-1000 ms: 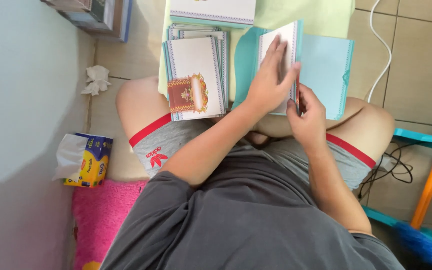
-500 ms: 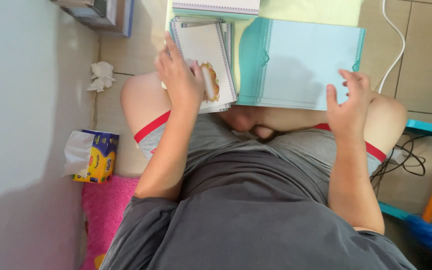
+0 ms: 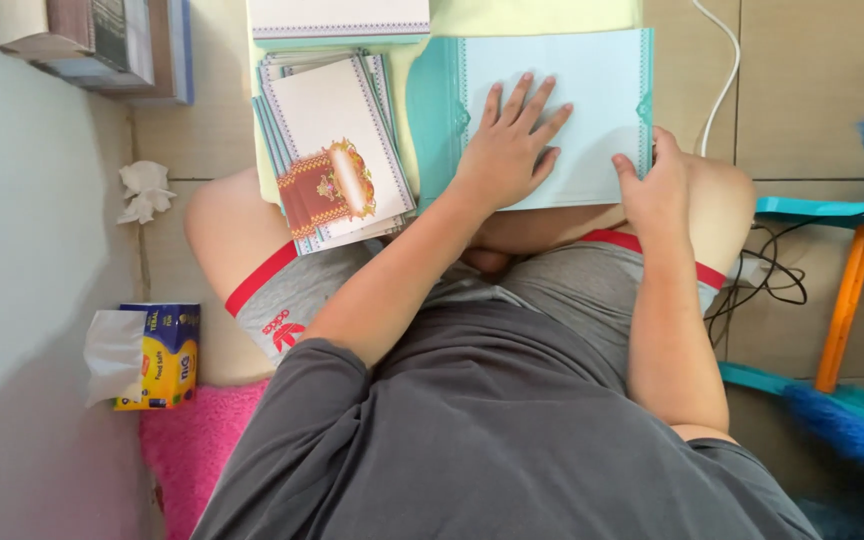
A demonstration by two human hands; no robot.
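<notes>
The person wears a dark grey short-sleeved T-shirt (image 3: 492, 440) that fills the lower middle of the frame, its sleeve hems ending above the elbows. Below it in the middle of the frame sit lighter grey shorts (image 3: 572, 290) with a red band along each leg hem and a small red logo on the leg at centre left. Forearms, the left hand (image 3: 507, 150), the right hand (image 3: 657, 190) and the knees are bare.

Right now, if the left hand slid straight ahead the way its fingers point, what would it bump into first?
The left hand lies flat on the pale blue card; its fingers point up-right, so it would probably only cross the card toward its far edge.
</notes>
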